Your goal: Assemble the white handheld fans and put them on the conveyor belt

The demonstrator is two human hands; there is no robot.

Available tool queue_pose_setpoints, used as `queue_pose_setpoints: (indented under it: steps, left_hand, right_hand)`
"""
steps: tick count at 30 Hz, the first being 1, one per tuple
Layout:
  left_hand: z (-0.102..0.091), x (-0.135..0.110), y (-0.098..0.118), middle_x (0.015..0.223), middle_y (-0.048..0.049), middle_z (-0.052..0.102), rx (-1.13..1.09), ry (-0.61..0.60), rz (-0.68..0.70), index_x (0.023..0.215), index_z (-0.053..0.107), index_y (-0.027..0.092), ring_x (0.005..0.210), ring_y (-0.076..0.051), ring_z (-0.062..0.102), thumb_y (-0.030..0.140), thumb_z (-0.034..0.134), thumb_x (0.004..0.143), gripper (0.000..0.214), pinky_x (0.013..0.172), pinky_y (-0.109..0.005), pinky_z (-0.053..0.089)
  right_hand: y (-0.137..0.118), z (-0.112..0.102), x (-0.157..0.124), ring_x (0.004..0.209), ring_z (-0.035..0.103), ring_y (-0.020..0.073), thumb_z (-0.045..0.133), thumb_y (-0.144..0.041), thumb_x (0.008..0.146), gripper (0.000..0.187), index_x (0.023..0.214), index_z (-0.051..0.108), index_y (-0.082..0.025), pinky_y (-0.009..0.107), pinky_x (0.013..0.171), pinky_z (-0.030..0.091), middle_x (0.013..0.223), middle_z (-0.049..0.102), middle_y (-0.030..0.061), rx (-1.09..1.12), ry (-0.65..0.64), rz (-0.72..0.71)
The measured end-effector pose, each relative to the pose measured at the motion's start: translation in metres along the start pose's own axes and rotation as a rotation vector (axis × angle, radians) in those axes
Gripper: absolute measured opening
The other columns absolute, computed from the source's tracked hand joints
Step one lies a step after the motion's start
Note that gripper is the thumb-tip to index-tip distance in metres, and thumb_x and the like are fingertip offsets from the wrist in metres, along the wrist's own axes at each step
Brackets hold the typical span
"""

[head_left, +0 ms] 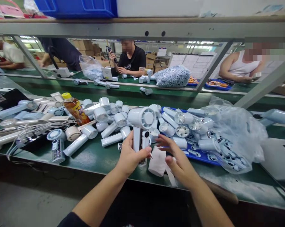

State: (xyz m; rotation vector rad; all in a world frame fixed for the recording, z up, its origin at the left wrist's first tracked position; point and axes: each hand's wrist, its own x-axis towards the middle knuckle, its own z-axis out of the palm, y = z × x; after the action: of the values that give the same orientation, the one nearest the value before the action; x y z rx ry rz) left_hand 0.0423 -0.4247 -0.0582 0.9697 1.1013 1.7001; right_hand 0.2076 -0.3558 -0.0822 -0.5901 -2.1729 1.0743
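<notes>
My left hand (130,154) is closed round the handle of a white hand-held fan (141,121), held upright with its round vented head facing me. My right hand (177,160) is just to the right, fingers bent, pressing a white cloth (157,162) under the palm while its fingertips reach toward the fan's handle. Behind both hands lies a heap of several identical white fans (114,121) on the green workbench (92,156).
An orange drink bottle (75,108) lies among the fans at left. A blue tray (201,156) and a clear plastic bag of parts (234,138) sit at right. Other people work across the far bench (133,86) under a metal shelf (142,28).
</notes>
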Motion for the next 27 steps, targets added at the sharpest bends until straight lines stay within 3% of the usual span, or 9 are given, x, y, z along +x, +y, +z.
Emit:
queue_pose_setpoints:
  steps: [2,4,8,10,13,15,17,23,27]
  left_hand:
    - [-0.006,0.002,-0.001,0.07,0.0034,0.057,-0.054,0.038,-0.016,0.094,0.048,0.02,0.048,-0.008,0.053,0.023,0.07,0.067,0.035,0.045,-0.02,0.045]
    - [-0.01,0.005,-0.002,0.064,0.0039,0.057,-0.087,0.038,-0.05,0.091,0.047,0.019,0.047,-0.009,0.053,0.025,0.07,0.066,0.035,0.043,-0.019,0.044]
    - [-0.006,0.009,-0.01,0.06,0.0013,0.056,-0.227,0.075,-0.123,0.081,0.048,0.017,0.046,-0.011,0.053,0.041,0.058,0.076,0.026,0.04,-0.019,0.041]
    - [-0.002,0.011,-0.014,0.06,0.0001,0.057,-0.26,0.141,-0.165,0.078,0.05,0.015,0.047,-0.011,0.054,0.043,0.053,0.079,0.028,0.041,-0.019,0.041]
    - [0.002,0.015,-0.021,0.061,0.0012,0.057,-0.244,0.239,-0.206,0.084,0.054,0.015,0.049,-0.01,0.053,0.042,0.057,0.077,0.028,0.044,-0.019,0.041]
    - [0.004,0.017,-0.025,0.064,0.0016,0.057,-0.238,0.298,-0.205,0.086,0.055,0.015,0.051,-0.01,0.053,0.042,0.057,0.077,0.029,0.047,-0.02,0.042]
    - [0.007,0.019,-0.029,0.067,0.0015,0.058,-0.214,0.323,-0.188,0.086,0.055,0.016,0.056,-0.01,0.054,0.045,0.056,0.078,0.03,0.052,-0.021,0.043]
    - [0.013,0.02,-0.042,0.082,0.0007,0.059,-0.063,0.322,-0.061,0.09,0.055,0.017,0.079,-0.013,0.055,0.044,0.053,0.08,0.029,0.072,-0.022,0.042]
    - [0.008,0.017,-0.047,0.082,0.0,0.06,0.031,0.284,-0.094,0.094,0.054,0.019,0.08,-0.015,0.055,0.049,0.045,0.083,0.033,0.074,-0.025,0.042]
  right_hand:
    - [0.023,-0.012,-0.028,0.107,0.049,0.0295,0.051,-0.047,0.081,0.053,0.127,0.039,-0.022,0.046,0.088,0.043,0.12,0.05,0.0131,-0.436,-0.019,0.099]
    - [0.048,-0.018,-0.053,0.095,0.054,0.0325,0.062,-0.04,0.074,0.055,0.122,0.046,-0.018,0.047,0.076,0.048,0.105,0.058,0.0141,-0.732,-0.084,0.136]
    - [0.075,-0.018,-0.08,0.072,0.06,0.0293,0.053,-0.027,0.078,0.029,0.103,0.058,-0.014,0.041,0.06,0.049,0.077,0.064,0.0098,-0.911,-0.111,0.181]
    - [0.07,-0.02,-0.082,0.068,0.062,0.0261,0.05,-0.03,0.08,0.027,0.101,0.057,-0.016,0.036,0.057,0.049,0.075,0.066,0.0076,-0.755,-0.054,0.247]
    - [0.045,-0.021,-0.079,0.052,0.058,0.018,0.047,-0.041,0.083,0.024,0.093,0.054,-0.02,0.027,0.048,0.045,0.065,0.063,0.0021,-0.249,0.097,0.396]
    - [0.025,-0.015,-0.075,0.043,0.051,0.015,0.039,-0.049,0.086,0.031,0.078,0.051,-0.021,0.025,0.041,0.042,0.055,0.056,0.0,0.131,0.235,0.444]
    - [0.008,-0.002,-0.067,0.039,0.047,0.0138,0.035,-0.053,0.086,0.038,0.069,0.047,-0.022,0.025,0.037,0.038,0.051,0.051,-0.0007,0.347,0.329,0.466]
    - [-0.002,0.03,-0.044,0.038,0.041,0.0102,0.045,-0.058,0.079,0.039,0.073,0.045,-0.02,0.023,0.038,0.035,0.051,0.045,-0.0043,0.402,0.196,0.52]
    - [0.005,0.032,-0.046,0.041,0.044,0.0105,0.041,-0.06,0.081,0.041,0.07,0.043,-0.02,0.023,0.04,0.037,0.053,0.048,-0.0028,0.412,0.314,0.502]
